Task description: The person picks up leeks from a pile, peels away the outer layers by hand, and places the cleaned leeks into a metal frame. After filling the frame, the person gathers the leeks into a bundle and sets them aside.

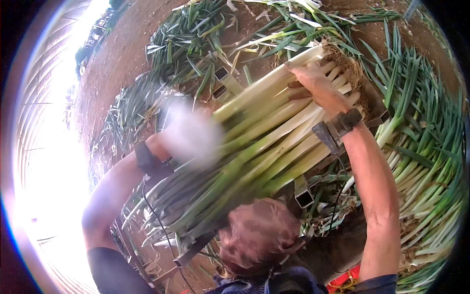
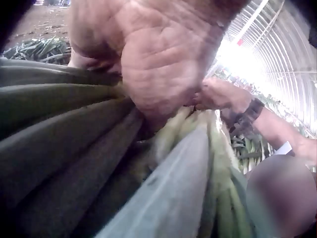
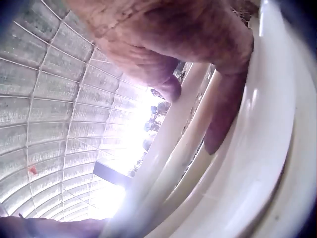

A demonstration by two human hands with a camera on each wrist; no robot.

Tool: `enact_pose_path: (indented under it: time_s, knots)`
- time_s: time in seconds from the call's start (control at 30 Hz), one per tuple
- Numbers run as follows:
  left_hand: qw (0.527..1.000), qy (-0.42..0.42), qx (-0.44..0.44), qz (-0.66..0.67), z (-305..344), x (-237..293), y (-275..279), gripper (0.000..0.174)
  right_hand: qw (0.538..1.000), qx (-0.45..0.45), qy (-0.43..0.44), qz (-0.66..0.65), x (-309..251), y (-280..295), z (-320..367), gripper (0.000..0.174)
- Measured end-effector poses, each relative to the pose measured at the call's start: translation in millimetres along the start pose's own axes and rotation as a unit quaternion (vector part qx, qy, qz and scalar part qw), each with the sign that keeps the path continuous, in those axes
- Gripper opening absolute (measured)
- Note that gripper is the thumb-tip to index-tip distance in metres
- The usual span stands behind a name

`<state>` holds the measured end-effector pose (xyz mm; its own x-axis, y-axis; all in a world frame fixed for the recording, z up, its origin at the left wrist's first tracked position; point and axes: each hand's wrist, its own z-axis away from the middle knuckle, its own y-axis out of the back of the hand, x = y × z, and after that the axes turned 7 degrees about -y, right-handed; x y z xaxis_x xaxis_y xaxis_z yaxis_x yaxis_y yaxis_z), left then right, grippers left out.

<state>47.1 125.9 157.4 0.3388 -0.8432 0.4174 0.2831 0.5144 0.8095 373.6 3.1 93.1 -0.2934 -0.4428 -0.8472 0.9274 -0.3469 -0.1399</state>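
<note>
A big bundle of leeks (image 1: 274,132) lies across a metal rack, roots at the upper right and leaves toward the lower left. My right hand (image 1: 318,85) is over the white stems beside the roots. In the right wrist view its thumb and a finger (image 3: 225,116) straddle a couple of white stems (image 3: 171,144), one fingertip sunk between them. My left hand (image 2: 153,54) lies over the green leaves (image 2: 64,134) along the bundle's far edge. Its fingers are hidden in the left wrist view, and a white blur covers it in the head view.
Square metal tubes (image 1: 304,193) of the rack stick out at both sides of the bundle. More leeks (image 1: 421,161) are heaped at the right. Cut leaves (image 1: 186,41) litter the brown ground (image 1: 112,63) behind. A red object (image 1: 342,280) is low at the front.
</note>
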Motion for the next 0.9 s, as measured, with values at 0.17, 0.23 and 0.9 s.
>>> enact_pose_path:
  time_s: [0.17,0.23,0.9]
  knots:
    - [0.994,0.081,-0.065,0.023,-20,15,14,0.053,0.901,-0.020,0.362,0.240,62,34,-65,0.046]
    - [0.996,-0.054,-0.021,0.073,-18,-6,2,0.060,0.965,0.058,0.186,0.176,27,13,-33,0.045]
    - [0.993,0.108,0.027,0.047,-17,-2,21,0.082,0.921,0.389,-0.002,-0.001,278,168,204,0.040]
